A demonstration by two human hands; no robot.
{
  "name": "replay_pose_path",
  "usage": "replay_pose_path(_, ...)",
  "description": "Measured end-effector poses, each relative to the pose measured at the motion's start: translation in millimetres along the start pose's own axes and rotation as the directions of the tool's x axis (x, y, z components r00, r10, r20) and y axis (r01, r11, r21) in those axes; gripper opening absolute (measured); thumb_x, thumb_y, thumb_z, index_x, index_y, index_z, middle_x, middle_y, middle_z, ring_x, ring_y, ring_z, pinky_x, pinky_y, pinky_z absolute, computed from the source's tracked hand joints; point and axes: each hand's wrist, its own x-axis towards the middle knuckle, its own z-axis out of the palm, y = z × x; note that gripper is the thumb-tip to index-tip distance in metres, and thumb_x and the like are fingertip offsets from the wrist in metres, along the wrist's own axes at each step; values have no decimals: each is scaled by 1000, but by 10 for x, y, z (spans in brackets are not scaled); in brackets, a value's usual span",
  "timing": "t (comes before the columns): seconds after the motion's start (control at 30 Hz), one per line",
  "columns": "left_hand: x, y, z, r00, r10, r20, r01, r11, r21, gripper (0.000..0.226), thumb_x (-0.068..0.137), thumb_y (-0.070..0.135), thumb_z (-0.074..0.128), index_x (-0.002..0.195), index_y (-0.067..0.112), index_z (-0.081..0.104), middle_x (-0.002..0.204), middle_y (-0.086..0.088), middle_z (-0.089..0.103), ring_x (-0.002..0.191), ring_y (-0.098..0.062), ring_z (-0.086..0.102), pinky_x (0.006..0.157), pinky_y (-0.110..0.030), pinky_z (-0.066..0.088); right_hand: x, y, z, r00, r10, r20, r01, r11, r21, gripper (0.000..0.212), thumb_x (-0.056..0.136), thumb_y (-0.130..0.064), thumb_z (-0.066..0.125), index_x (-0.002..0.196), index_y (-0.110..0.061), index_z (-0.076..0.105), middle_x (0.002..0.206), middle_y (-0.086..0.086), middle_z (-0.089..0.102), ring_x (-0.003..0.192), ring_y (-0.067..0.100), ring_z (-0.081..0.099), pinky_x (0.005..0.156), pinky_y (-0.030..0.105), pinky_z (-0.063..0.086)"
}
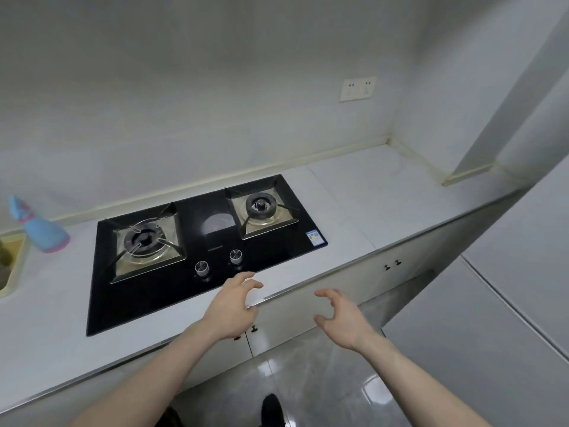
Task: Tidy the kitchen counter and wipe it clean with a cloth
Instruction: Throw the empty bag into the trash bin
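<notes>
A white kitchen counter point(385, 195) runs from the left to the corner at the right. Set into it is a black glass two-burner gas hob point(215, 266). My left hand point(234, 303) hovers over the counter's front edge, just in front of the hob, with fingers loosely curled and nothing in it. My right hand point(341, 318) hangs in the air in front of the cabinet doors, fingers spread and bent, holding nothing. A blue and pink spray bottle point(40, 226) stands at the left near the wall. No cloth is in view.
A sink point(12, 266) shows at the far left edge. Two hob knobs point(201, 268) sit near the front. White cabinet doors point(308, 306) are below the counter. A wall socket point(357, 89) is on the back wall. Glossy grey floor lies below.
</notes>
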Motion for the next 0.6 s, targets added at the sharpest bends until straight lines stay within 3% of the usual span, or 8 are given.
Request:
replay_pose_path(0.1, 271, -7, -6, 999, -38, 10, 39, 998, -43, 54, 89, 21, 58, 141, 32, 51, 159, 15, 27, 145, -12, 27, 116, -26, 29, 287, 4, -167, 1000, 3, 11, -3, 1000, -13, 53, 89, -24, 67, 139, -26, 52, 141, -5, 46, 125, 12, 50, 96, 12, 32)
replay_pose_path(0.23, 481, -113, -14, 994, -106, 3, 105, 990, -89, 55, 90, 21, 59, 143, 31, 50, 159, 16, 26, 145, -12, 27, 112, -24, 32, 698, -103, -248, 999, -28, 46, 29, 999, -14, 53, 89, -21, 67, 140, -24, 52, 140, -5, 46, 125, 10, 48, 101, 14, 33)
replay_pose_path(0.4, 310, -311, -54, 965, -260, -35, 252, 956, -153, 56, 91, 21, 59, 144, 32, 48, 160, 17, 23, 146, -12, 26, 110, -23, 33, 1032, -429, -86, 970, -140, 199, 153, 987, -50, 51, 91, -23, 67, 139, -28, 52, 139, -11, 44, 123, 10, 51, 100, 14, 35)
replay_pose_path(0.5, 39, -469, -52, 911, -403, -83, 383, 905, -184, 55, 90, 24, 60, 144, 32, 49, 161, 13, 26, 145, -16, 30, 116, -29, 33, 1247, -705, 86, 920, -237, 312, 278, 956, -96, 52, 92, -29, 67, 141, -31, 50, 143, -12, 43, 125, 8, 49, 103, 17, 37)
replay_pose_path(0.6, -374, -543, -4, 820, -555, -138, 514, 821, -246, 56, 87, 23, 59, 142, 30, 52, 160, 7, 31, 143, -20, 34, 117, -31, 32, 1376, -1033, 245, 815, -340, 470, 440, 890, -121, 52, 94, -34, 65, 143, -32, 47, 145, -16, 40, 129, 6, 46, 106, 22, 38)
